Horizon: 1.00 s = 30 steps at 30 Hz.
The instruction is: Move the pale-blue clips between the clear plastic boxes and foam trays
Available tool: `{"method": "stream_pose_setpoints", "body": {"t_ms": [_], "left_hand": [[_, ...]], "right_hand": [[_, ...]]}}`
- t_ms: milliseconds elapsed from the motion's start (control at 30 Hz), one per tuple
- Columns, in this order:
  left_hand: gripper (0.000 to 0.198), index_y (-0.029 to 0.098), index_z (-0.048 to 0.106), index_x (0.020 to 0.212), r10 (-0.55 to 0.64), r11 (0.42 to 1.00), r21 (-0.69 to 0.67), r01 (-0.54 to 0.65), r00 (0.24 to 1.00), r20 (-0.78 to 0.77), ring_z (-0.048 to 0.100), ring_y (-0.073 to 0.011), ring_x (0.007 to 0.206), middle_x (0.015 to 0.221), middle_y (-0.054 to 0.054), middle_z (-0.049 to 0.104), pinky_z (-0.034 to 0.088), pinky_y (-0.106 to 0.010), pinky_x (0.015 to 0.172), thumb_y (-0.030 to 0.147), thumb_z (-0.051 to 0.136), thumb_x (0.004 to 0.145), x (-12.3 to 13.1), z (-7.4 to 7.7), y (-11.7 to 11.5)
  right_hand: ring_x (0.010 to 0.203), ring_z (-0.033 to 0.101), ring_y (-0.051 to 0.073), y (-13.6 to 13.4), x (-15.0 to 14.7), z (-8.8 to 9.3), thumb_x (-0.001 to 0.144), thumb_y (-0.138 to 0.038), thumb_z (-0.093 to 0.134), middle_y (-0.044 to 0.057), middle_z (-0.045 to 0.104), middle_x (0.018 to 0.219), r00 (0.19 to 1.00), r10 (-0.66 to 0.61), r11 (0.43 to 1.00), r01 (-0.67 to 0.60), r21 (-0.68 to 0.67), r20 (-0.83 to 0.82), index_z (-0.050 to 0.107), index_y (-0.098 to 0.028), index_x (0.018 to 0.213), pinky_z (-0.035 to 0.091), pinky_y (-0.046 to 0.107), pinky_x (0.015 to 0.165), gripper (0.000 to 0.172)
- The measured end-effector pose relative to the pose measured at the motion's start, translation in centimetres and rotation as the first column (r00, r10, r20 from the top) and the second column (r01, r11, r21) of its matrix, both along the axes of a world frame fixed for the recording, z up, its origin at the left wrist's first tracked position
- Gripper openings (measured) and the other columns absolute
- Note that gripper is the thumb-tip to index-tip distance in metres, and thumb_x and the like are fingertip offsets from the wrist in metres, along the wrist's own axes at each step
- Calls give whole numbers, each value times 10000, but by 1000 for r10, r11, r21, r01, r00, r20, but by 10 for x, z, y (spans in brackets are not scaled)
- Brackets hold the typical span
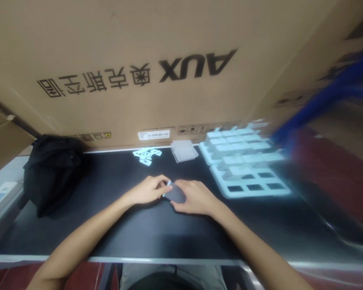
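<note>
Head view: dark grey piece (177,195) held over the black counter (157,237)
The left hand (148,190) pinches it at its pale-blue edge (168,183); the right hand (197,197) grips its other end between thumb and fingers.

Free near tabletop (166,243), carton (133,108) blocking beyond

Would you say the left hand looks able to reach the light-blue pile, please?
Probably yes: nothing visible stands between the left hand and the light-blue pile, though busy with the dark item.
</note>
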<state>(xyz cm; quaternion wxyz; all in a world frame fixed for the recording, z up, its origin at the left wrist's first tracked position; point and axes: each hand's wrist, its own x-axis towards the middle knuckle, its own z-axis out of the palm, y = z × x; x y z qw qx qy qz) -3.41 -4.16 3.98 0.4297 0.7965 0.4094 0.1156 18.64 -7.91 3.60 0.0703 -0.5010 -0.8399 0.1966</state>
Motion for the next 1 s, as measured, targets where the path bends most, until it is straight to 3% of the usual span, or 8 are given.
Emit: {"method": "stream_pose_setpoints", "body": {"t_ms": [133,300,500,600,667,767,900,1000], "left_hand": [[394,193,645,957,4,998,-59,-2,1000,25,601,-133,612,661,21,656,451,-241,644,563,517,1001,-4,-8,3],[394,196,636,966,-26,997,-78,28,999,34,608,-132,628,682,22,653,459,-234,655,562,496,1011,-9,-12,10],[380,202,660,1036,-17,999,47,17,1000,-5,631,-143,667,725,14,655,469,-246,699,512,441,1044,4,-9,11],[393,207,641,935,27,983,180,-27,1000,2,623,-153,688,775,1,662,463,-264,720,474,386,1068,10,-11,10],[441,208,596,827,133,940,315,-128,991,6,599,-167,682,763,-11,645,453,-283,717,441,325,1084,6,-15,17],[445,210,572,782,331,804,520,-288,944,10,579,-194,695,735,-28,611,452,-309,735,384,298,1086,-12,-23,40],[344,201,649,867,388,705,637,-311,921,21,615,-234,889,893,-73,656,465,-337,864,345,401,1058,-40,-31,75],[271,206,687,929,417,667,661,-342,907,48,623,-220,868,904,-60,666,473,-330,862,368,496,1033,-49,-33,94]], "right_hand": [[961,727,294,1,0,5,829,-494,637,71,761,1059,1000,-9,1000,9,-3,6,664,-213,1020,449,322,734,340],[944,730,292,2,-1,7,848,-479,624,82,764,1081,999,-9,1000,9,-1,46,676,-212,1042,441,315,715,335],[964,727,286,4,1,6,857,-469,626,93,760,1111,997,-53,998,51,31,51,671,-208,1123,438,304,723,375],[958,726,286,4,3,7,868,-480,617,102,757,1124,993,-96,995,93,42,69,668,-201,1121,435,302,714,379],[959,721,284,3,5,9,867,-485,622,102,756,1107,990,-115,993,112,41,79,674,-202,1086,438,299,717,361],[969,705,275,2,8,7,858,-488,641,102,732,1118,991,-120,992,118,42,61,685,-205,1119,467,306,753,388],[999,676,273,3,12,-3,878,-468,638,151,638,1230,994,-105,990,104,96,9,617,-160,1346,520,352,815,561],[1099,648,297,6,14,-10,906,-442,620,193,579,1321,996,-80,987,85,138,-37,457,-142,1524,539,395,889,706]]}}
